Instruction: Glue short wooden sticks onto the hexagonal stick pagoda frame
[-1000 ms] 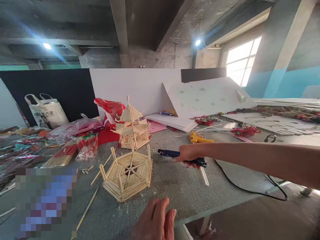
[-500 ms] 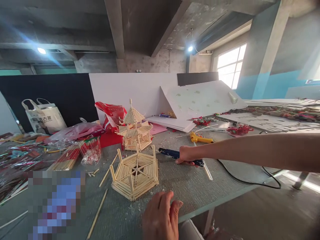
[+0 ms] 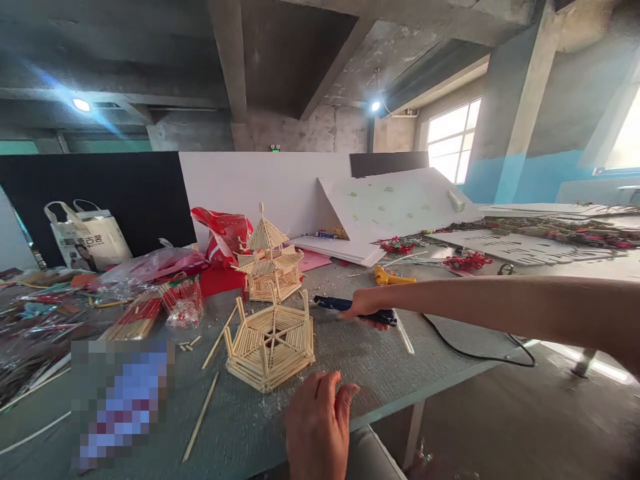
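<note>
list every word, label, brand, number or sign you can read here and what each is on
"古", seemingly, on the white tote bag; its other characters are too blurred to read.
Small blue box: pale lettering, too small to read.
Green sign at the back: too small to read.
Red plastic bag: pale marks, unreadable.
Dark blue tool in the right hand: no readable text.

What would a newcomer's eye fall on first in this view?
Probably the tiered tower of pale sticks near the middle of the table, with a six-sided stick platform in front of it. Next might come the right hand, gripping a dark blue tool to the right of the platform. The bright red plastic bag, behind and left of the tower, also stands out.
</note>
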### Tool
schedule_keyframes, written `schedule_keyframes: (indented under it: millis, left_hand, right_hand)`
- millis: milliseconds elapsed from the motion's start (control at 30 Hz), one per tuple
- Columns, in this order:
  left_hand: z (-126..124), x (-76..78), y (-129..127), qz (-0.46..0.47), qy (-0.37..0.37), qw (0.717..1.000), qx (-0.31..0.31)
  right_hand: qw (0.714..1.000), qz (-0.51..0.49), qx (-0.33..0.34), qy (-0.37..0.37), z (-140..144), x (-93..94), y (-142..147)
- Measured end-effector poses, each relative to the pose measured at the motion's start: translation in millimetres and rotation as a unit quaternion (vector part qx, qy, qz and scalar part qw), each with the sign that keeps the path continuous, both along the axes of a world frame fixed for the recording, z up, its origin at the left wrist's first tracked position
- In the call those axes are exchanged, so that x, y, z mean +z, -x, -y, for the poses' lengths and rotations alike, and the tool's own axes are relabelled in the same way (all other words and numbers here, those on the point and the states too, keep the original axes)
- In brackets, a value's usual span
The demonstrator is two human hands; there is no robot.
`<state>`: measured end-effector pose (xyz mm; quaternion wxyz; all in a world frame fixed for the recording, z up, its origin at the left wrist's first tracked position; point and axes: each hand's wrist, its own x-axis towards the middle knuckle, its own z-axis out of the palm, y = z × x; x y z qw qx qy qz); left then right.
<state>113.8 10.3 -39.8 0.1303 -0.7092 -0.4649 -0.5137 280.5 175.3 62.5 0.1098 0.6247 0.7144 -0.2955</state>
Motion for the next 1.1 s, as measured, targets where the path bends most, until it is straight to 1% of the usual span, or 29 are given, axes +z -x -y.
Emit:
schedule_keyframes:
  millis: [100,200,267,367,533,633,833,1100]
  left_hand:
    - [0,-0.7,0,-0.003,-0.012,1.000,0.012]
    - [0,-2.6,-1,-0.008,-0.024,0.999,0.024]
    - [1,-3.8,-2,-0.012,-0.026,0.999,0.029]
    - [2,-4.7,-3,-0.019,-0.018,0.999,0.031]
    - [2,-3.4,-2,-0.018,-0.016,0.999,0.026]
    - [3,-1.8,-1,-0.018,-0.023,0.999,0.025]
    - [4,-1.0,0,-0.020,-0.027,0.999,0.023]
    - [6,-0.5,0,-0.018,-0.025,0.999,0.020]
  right_hand:
    - [0.999,0.026,-0.001,-0.031,1,0.6,4]
    - [0.996,0.048,0.013,-0.075,2,0.1,9]
    - [0.994,0.066,0.022,-0.089,1,-0.3,12]
    - [0.992,0.086,0.027,-0.091,1,-1.3,16]
    - [0.993,0.096,0.005,-0.074,5,-3.2,18]
    - [0.993,0.095,0.000,-0.073,7,-0.4,18]
    - [0.991,0.108,0.013,-0.083,7,6.3,18]
    - [0.988,0.120,0.025,-0.092,0,3.0,12]
